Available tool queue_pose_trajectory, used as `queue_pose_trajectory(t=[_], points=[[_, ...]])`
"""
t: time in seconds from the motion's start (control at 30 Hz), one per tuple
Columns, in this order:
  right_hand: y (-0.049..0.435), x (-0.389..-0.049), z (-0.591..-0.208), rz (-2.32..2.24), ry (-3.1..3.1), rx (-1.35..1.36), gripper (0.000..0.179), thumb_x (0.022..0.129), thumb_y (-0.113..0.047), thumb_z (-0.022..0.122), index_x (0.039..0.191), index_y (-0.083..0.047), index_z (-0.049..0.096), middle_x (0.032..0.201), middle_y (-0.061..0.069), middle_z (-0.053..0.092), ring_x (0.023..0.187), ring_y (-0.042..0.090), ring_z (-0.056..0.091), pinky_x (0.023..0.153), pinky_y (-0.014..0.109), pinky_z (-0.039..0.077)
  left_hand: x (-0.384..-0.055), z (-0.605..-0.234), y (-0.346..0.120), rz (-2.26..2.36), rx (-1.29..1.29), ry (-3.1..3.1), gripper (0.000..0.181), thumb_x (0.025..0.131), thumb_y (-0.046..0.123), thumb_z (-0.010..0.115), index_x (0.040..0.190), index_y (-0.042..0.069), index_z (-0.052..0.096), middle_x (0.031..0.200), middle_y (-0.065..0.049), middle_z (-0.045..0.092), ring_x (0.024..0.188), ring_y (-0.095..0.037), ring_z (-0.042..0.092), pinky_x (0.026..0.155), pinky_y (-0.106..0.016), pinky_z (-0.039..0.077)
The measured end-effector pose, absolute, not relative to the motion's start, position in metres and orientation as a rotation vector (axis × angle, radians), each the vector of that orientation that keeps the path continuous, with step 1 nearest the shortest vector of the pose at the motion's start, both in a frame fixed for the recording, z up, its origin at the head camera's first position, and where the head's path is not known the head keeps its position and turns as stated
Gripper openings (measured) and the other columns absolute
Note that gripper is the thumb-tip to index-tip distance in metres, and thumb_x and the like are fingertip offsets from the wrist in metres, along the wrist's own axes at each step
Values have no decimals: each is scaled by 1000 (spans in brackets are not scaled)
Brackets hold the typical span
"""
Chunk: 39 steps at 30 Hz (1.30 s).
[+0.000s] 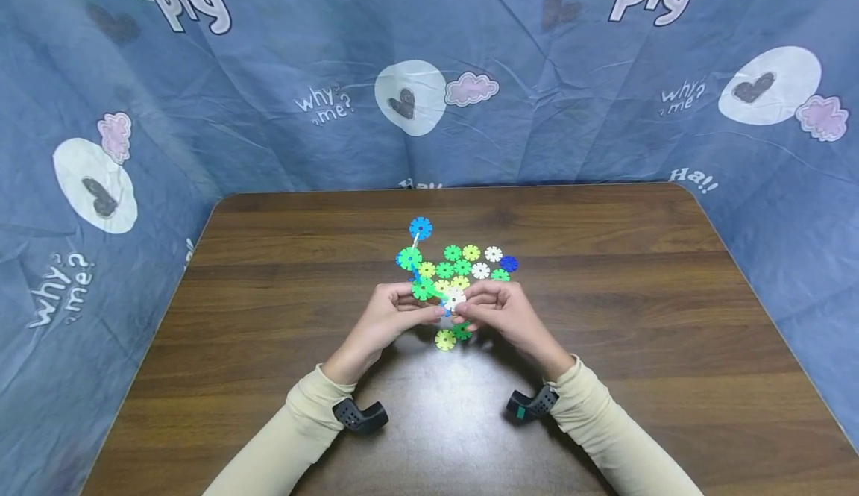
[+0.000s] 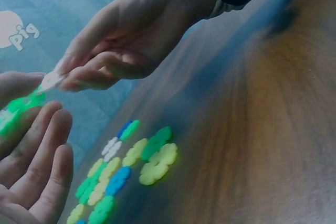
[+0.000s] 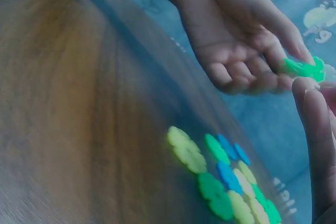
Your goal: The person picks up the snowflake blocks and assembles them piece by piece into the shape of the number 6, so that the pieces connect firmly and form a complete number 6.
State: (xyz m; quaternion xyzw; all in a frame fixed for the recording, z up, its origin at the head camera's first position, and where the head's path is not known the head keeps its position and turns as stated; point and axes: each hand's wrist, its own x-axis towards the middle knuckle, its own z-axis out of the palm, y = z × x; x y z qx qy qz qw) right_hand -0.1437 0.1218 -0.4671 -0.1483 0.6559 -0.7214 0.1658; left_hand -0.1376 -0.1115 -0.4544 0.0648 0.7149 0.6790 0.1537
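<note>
My left hand (image 1: pixel 391 318) pinches a green notched plastic disc (image 3: pixel 307 69), part of a joined chain of snowflake discs. Opposite it, my right hand (image 1: pixel 508 312) pinches a white snowflake disc (image 1: pixel 454 299) between thumb and fingers. In the left wrist view the white disc (image 2: pixel 51 81) meets the green piece (image 2: pixel 21 106) edge to edge; whether they interlock, I cannot tell. Farther up the chain in the head view are another green disc (image 1: pixel 409 259) and a light blue disc (image 1: pixel 420 228) at the far end. Fingers partly cover the near end.
Loose discs lie flat on the brown wooden table (image 1: pixel 268 257) beyond and below the hands. They include a dark blue disc (image 1: pixel 508 263), a white disc (image 1: pixel 493 254), and a yellow disc (image 1: pixel 446 340) close to my side. A blue printed cloth (image 1: pixel 268 145) hangs behind the table.
</note>
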Motion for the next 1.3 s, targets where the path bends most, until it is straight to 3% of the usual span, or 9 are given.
queue_pose_trajectory(t=[0.27,0.5,0.7,0.93,1.1,1.3], points=[[113,-140,-468,-1940,1966,-490,24,92,-1,73,110,13,65,98,28,76,80,29,79,72,47,64,-137,-457,-109,1973,173,2084,22,87,5,81,102,-9,76,84,-6,80,75,-14,76,81,-42,64],[139,-161,-463,-1581,2374,-597,26,89,-13,80,112,-2,74,91,11,78,79,18,76,77,28,63,-140,-455,-110,1975,185,2112,21,88,7,80,102,-9,76,85,-12,80,79,-23,79,80,-44,64],[167,-194,-464,-1142,2727,-586,26,88,-15,82,111,-6,77,79,-1,70,67,8,65,68,26,54,-140,-456,-113,1986,159,2091,22,90,7,79,105,-9,75,90,-13,81,83,-28,80,82,-38,64],[180,-212,-468,-1017,2779,-560,26,86,-19,85,109,-10,78,77,-2,63,68,9,55,69,29,46,-139,-456,-114,2005,146,2075,24,90,7,79,106,-9,75,90,-12,81,84,-29,80,80,-33,64],[182,-214,-471,-1063,2765,-536,25,85,-18,84,107,-9,77,80,0,64,69,11,55,68,27,47,-140,-455,-114,2002,152,2088,23,89,8,80,105,-8,75,89,-11,81,80,-22,79,80,-35,64],[180,-211,-477,-1132,2739,-525,26,80,-16,89,98,-6,73,89,7,69,77,13,60,71,26,51,-140,-457,-115,2006,146,2084,23,90,7,79,105,-9,75,90,-13,81,82,-26,80,81,-36,64]])
